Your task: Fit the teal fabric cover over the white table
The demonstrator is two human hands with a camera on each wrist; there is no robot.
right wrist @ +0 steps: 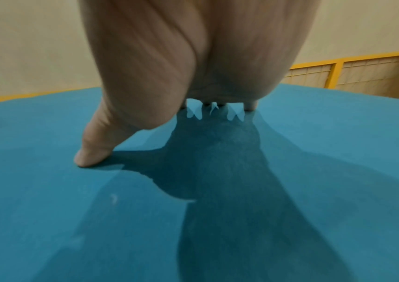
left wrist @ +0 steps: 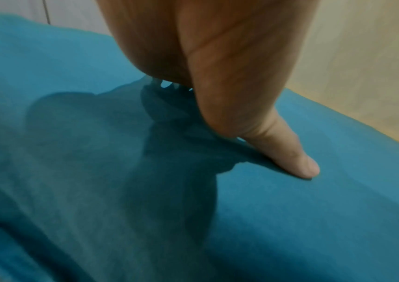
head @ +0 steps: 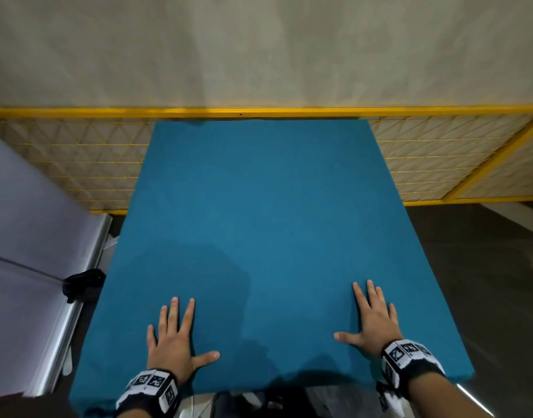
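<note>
Fingers [head: 176, 315] of the left hand [head: 171, 342] and of the right hand [head: 375, 322] lie straight and spread, flat on the teal fabric cover [head: 259, 221], which extends ahead of, between and beneath them. Judged progress: nearly complete, since no white table surface shows on top; side fit cannot be verified. Count: two hands, one cover.
</note>
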